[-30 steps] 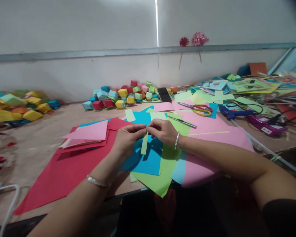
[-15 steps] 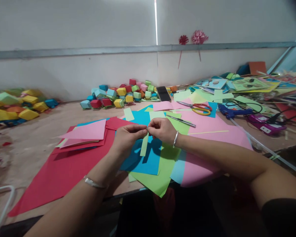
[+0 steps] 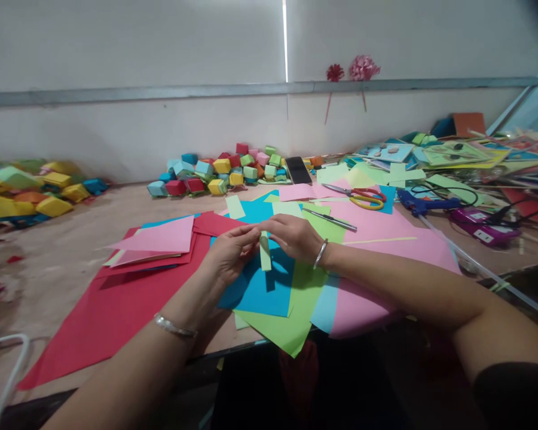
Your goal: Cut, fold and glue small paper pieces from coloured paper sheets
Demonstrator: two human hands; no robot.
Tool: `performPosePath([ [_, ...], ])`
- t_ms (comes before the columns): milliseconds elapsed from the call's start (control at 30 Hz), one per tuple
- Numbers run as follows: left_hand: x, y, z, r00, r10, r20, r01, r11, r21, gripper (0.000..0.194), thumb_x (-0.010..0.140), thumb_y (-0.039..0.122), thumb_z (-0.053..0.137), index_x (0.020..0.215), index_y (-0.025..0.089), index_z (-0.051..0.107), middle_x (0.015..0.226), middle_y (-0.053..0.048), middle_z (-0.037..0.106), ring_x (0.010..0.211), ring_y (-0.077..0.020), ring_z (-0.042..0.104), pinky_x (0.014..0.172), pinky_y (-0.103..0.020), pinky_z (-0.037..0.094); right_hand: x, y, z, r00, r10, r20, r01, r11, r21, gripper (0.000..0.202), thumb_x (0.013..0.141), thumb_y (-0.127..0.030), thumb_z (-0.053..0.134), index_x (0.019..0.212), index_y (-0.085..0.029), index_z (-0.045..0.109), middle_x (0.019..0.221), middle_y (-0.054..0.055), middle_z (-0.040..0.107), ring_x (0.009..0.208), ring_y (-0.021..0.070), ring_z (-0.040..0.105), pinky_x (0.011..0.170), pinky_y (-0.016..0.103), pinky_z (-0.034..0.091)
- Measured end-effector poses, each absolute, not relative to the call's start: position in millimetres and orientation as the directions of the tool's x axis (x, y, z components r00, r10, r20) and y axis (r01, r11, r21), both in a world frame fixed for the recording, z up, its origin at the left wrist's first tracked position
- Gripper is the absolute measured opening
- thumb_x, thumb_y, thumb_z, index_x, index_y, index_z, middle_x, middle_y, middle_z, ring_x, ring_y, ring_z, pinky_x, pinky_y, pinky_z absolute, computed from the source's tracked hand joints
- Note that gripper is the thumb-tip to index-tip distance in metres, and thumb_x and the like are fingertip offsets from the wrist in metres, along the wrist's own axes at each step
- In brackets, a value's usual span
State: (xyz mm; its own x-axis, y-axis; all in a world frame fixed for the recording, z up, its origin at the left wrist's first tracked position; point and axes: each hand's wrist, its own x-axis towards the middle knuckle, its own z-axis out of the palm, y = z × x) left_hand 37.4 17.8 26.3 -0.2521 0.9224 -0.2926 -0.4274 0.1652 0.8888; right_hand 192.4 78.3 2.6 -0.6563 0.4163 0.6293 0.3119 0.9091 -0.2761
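A narrow pale green paper strip (image 3: 265,254) hangs down from between my two hands, its upper end hidden by fingers. My left hand (image 3: 233,251) pinches that end from the left with thumb and fingers. From the right, my right hand (image 3: 293,236) closes over the same end, its fingertips meeting the left ones. Below the strip lies a blue paper sheet (image 3: 255,292), partly over a lime green sheet (image 3: 296,334). A silver pen (image 3: 329,220) rests on the papers just beyond my right hand.
Red paper (image 3: 103,328) and a stack of pink paper (image 3: 161,239) lie left. Scissors (image 3: 372,200), pink sheets (image 3: 385,227), a blue glue gun (image 3: 424,203) and a purple power strip (image 3: 482,227) are right. Coloured paper boxes (image 3: 219,170) and a phone (image 3: 298,171) sit at the back.
The strip's lower end has come up slightly and swung a little rightward. My right hand's fingers have shifted left over the strip's top, and my left fingers have curled more beneath it.
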Motion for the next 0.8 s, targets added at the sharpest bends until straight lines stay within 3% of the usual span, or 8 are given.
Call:
performPosePath([
  [67,37.1,17.9,26.5,-0.247,0.924,-0.294,-0.442,0.162,0.882,0.016,0.078,-0.003,0.066,0.07,0.01,0.072,0.05,0.001,0.061,0.038,-0.0024,0.047,0.04,-0.01,0.045,192.2,80.0,1.6,-0.693,0.36,0.625,0.337,0.928,-0.161,0.024,0.095,-0.017,0.046,0.106,-0.019,0.067,0.098,0.007,0.068,0.088,0.0184,0.061,0.075,0.029,0.049],
  [133,37.7,17.5,27.7,-0.238,0.923,-0.303,-0.456,0.169,0.874,0.016,0.078,-0.003,0.066,0.071,0.01,0.072,0.051,0.002,0.061,0.037,-0.0018,0.046,0.041,-0.01,0.045,191.8,80.6,1.2,-0.683,0.353,0.639,0.319,0.932,-0.174,0.024,0.096,-0.019,0.043,0.098,-0.018,0.067,0.095,0.008,0.067,0.087,0.0186,0.061,0.075,0.029,0.048],
  [267,40.7,16.4,30.6,-0.236,0.906,-0.352,-0.476,0.208,0.855,0.02,0.079,-0.005,0.064,0.069,0.011,0.07,0.056,0.0,0.064,0.045,-0.004,0.056,0.049,-0.012,0.051,191.9,76.9,3.8,-0.593,0.483,0.645,0.253,0.872,-0.42,0.016,0.091,-0.02,0.05,0.081,-0.019,0.063,0.086,0.005,0.066,0.081,0.0166,0.059,0.077,0.028,0.047],
  [467,39.3,17.1,28.2,-0.188,0.92,-0.344,-0.435,0.236,0.869,0.014,0.073,-0.003,0.071,0.071,0.011,0.073,0.062,-0.003,0.066,0.053,-0.0068,0.061,0.051,-0.013,0.052,190.8,67.3,9.1,-0.48,0.712,0.512,0.194,0.655,-0.73,0.01,0.083,-0.025,0.058,0.075,-0.02,0.056,0.068,-0.001,0.06,0.064,0.0127,0.054,0.066,0.025,0.044],
  [800,40.2,13.9,28.2,-0.228,0.93,-0.288,-0.358,0.195,0.913,0.012,0.064,0.002,0.079,0.07,0.011,0.075,0.061,-0.004,0.069,0.054,-0.0078,0.061,0.052,-0.015,0.051,185.4,70.5,1.1,-0.433,0.773,0.464,-0.062,0.488,-0.871,0.023,0.075,-0.035,0.069,0.08,-0.02,0.052,0.069,-0.003,0.059,0.06,0.0119,0.057,0.059,0.026,0.047],
])
